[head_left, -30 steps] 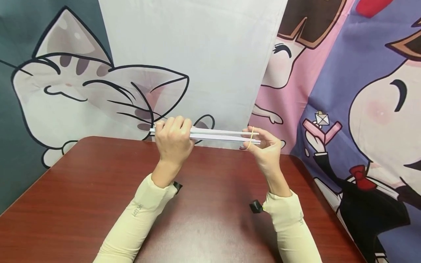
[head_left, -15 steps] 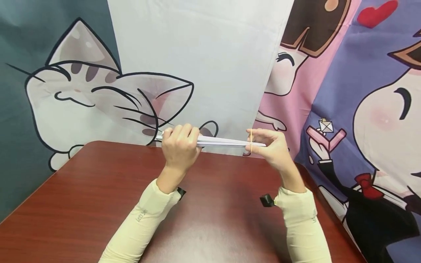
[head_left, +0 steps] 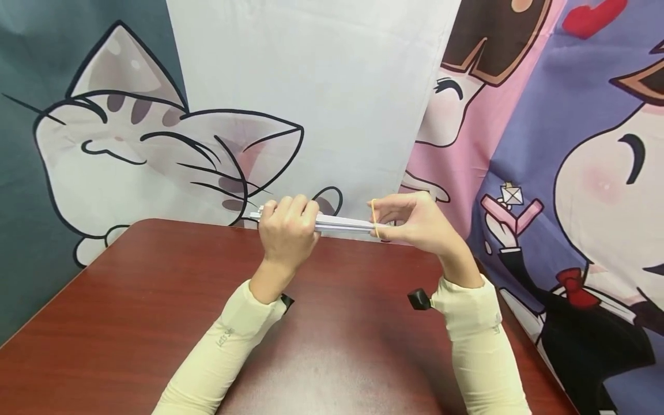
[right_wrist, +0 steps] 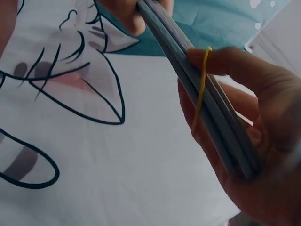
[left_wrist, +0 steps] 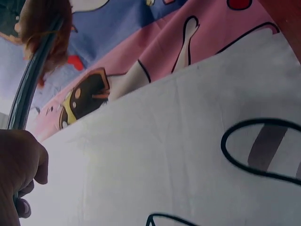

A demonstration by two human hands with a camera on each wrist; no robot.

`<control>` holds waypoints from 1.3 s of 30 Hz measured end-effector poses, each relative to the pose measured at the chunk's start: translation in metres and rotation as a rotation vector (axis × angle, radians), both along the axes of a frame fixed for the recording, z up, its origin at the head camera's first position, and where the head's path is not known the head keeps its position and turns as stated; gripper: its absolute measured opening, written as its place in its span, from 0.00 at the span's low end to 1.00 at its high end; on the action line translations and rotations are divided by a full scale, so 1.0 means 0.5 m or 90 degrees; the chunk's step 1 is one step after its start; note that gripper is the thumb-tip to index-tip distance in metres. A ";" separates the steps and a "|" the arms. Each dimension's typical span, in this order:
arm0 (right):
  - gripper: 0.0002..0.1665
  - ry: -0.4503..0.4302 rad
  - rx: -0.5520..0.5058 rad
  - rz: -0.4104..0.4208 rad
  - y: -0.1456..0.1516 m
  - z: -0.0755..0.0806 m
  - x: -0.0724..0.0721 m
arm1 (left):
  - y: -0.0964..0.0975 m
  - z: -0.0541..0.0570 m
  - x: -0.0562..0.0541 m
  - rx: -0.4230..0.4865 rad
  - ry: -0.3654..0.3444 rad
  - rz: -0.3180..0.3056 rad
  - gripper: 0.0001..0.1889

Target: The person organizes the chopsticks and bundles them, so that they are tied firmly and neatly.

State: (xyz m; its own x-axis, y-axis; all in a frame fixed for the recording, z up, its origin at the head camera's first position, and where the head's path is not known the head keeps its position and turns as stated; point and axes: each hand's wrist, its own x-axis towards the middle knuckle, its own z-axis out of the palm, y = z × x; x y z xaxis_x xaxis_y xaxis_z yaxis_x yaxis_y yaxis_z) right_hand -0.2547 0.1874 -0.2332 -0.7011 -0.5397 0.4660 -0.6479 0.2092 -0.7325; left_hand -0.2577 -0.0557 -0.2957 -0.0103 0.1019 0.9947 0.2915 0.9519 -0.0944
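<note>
A bundle of long, slim white sticks (head_left: 342, 223) is held level above the far part of the table. My left hand (head_left: 287, 233) grips it near its left end, fingers wrapped round, with short ends poking out past the hand. At the other end, my right hand (head_left: 420, 222) holds a yellow rubber band (head_left: 374, 218) stretched between thumb and fingers, the loop passing round the bundle. In the right wrist view the bundle's end (right_wrist: 230, 141) lies inside the right hand, between thumb and fingers. The left wrist view shows the left fist (left_wrist: 21, 160) round the sticks.
A reddish-brown wooden table (head_left: 332, 346) lies below both hands. Behind it hangs a cloth backdrop (head_left: 311, 69) printed with a cartoon cat and figures. A small black wrist device (head_left: 419, 299) sticks out from the right sleeve.
The sticks have drawn together into a tighter bundle. My right hand has moved left along them with the rubber band, toward my left hand, which has moved slightly right and keeps its grip.
</note>
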 end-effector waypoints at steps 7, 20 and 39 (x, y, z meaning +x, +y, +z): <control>0.21 0.008 0.123 -0.052 -0.022 0.023 0.011 | 0.008 -0.007 0.005 -0.008 -0.032 0.006 0.12; 0.28 0.160 -0.024 0.075 -0.077 -0.036 0.014 | 0.027 -0.027 0.002 -0.045 -0.067 0.007 0.13; 0.19 0.178 -0.454 0.175 -0.053 -0.097 0.065 | 0.006 -0.017 -0.003 0.016 -0.120 -0.002 0.15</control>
